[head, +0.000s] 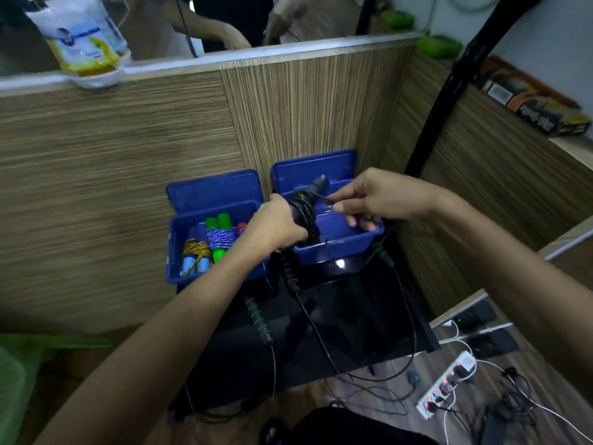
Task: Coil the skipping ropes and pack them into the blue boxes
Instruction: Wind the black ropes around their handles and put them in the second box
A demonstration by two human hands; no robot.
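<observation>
Left box: blue plastic box point(175, 252) with hinged lid up, on the black table point(353, 316); holds coiled ropes with green, pale blue and red handles point(211, 242).
Right box: blue plastic box point(340, 242), lid up, just right of it.
Left hand point(276, 224): grips the black skipping rope bundle point(305, 207) over the right box.
Right hand point(369, 197): pinches its thin black cord.
Near table: loose black handles point(260, 319) and cord.

Print on the white bag point(84, 36) and orange box point(536, 107) is too blurred to read.
</observation>
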